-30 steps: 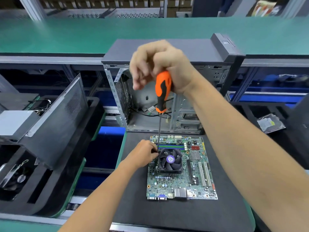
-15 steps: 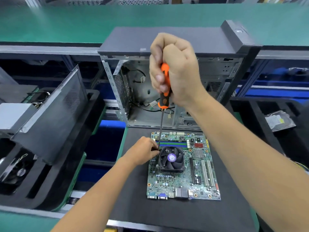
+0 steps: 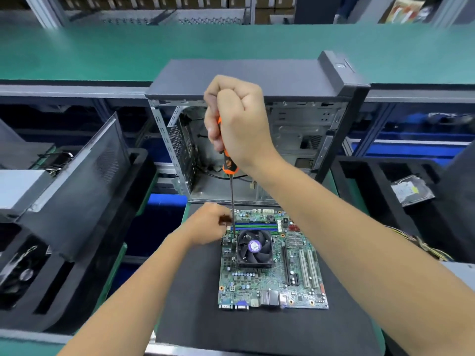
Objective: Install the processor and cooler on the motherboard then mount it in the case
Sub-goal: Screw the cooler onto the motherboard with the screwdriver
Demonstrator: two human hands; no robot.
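A green motherboard [image 3: 272, 278] lies flat on a black mat [image 3: 231, 327]. A black fan cooler [image 3: 254, 247] with a purple hub sits on the board. My right hand [image 3: 239, 122] is fisted around the orange and black handle of a screwdriver [image 3: 229, 165], held upright. Its thin shaft runs down to the cooler's far left corner. My left hand [image 3: 208, 224] rests at the board's far left edge, its fingertips pinched around the shaft near the tip. The open grey case [image 3: 257, 140] stands upright just behind the board.
A black foam tray [image 3: 84, 242] at the left holds a leaning dark side panel and a loose fan. Another black tray [image 3: 385, 191] at the right holds a bagged drive [image 3: 411, 191]. Behind the case runs a green bench surface [image 3: 102, 52].
My right hand has closed fully over the screwdriver handle and stands more upright above the cooler's corner. My left hand stays at the shaft. The view has shifted slightly.
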